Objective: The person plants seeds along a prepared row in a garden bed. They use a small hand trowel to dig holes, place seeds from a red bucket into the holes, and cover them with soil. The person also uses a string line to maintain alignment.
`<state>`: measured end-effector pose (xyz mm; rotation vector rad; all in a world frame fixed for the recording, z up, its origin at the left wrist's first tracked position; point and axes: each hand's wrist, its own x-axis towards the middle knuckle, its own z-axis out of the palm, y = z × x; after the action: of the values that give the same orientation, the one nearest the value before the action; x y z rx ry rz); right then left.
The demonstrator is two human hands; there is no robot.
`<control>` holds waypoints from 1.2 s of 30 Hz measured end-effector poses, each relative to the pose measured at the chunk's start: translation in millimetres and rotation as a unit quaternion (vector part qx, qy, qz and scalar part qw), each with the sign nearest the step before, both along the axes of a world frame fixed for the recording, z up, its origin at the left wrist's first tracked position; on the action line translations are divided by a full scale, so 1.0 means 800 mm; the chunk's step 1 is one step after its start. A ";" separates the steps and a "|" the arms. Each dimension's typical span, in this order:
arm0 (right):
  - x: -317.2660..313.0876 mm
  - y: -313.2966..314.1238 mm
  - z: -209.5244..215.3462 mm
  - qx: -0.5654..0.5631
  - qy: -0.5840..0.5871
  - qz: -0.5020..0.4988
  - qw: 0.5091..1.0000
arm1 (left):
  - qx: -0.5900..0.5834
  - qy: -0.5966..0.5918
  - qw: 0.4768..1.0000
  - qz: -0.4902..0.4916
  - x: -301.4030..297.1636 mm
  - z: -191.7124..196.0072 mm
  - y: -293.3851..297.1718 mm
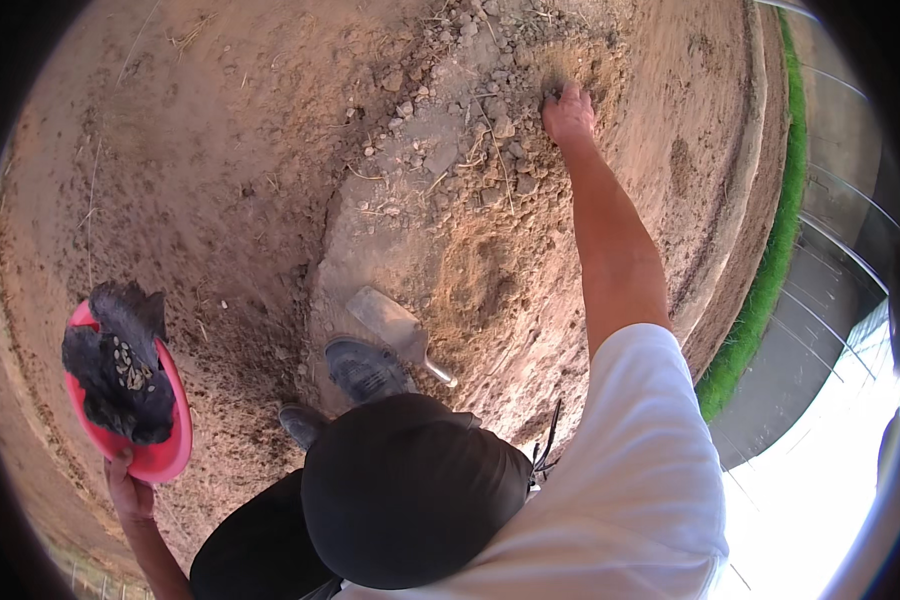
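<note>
My left hand [128, 487] grips the rim of a pink bowl [178, 455] at the lower left. A crumpled black plastic sheet [150, 418] lines the bowl and sticks up past its rim. Several small pale seed-like pieces [130, 366] lie in the sheet. My right hand [570, 118] reaches far forward to the loose soil [530, 75], its fingers bent down together at the ground. Whatever the fingertips may hold is hidden. Near my shoe lies a trowel [385, 318] with a flat, soil-dusted blade, its handle pointing toward me.
My dark shoe [365, 370] stands beside the trowel. Clods and stones [440, 150] with dry straw run along a raised strip of earth ahead. A thin string [95, 190] crosses the soil at left. Green grass [770, 270] borders a grey paved strip [820, 330] at right.
</note>
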<state>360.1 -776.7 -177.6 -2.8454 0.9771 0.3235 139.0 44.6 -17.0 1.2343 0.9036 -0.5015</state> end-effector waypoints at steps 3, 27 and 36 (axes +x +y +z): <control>-0.020 -0.008 0.001 0.052 0.036 -0.036 0.997 | -0.004 -0.009 1.000 0.002 0.005 0.001 -0.014; -0.005 0.065 0.084 0.678 -0.152 -0.296 0.655 | -0.001 -0.072 0.997 0.038 -0.019 0.023 -0.018; 0.065 0.345 0.033 0.729 0.038 -0.248 0.636 | 0.006 -0.011 0.989 0.150 -0.081 0.030 0.002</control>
<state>411.8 -500.8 -151.2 -1.0344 0.7969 0.7136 74.3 46.4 7.2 1.0879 1.0538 -0.2420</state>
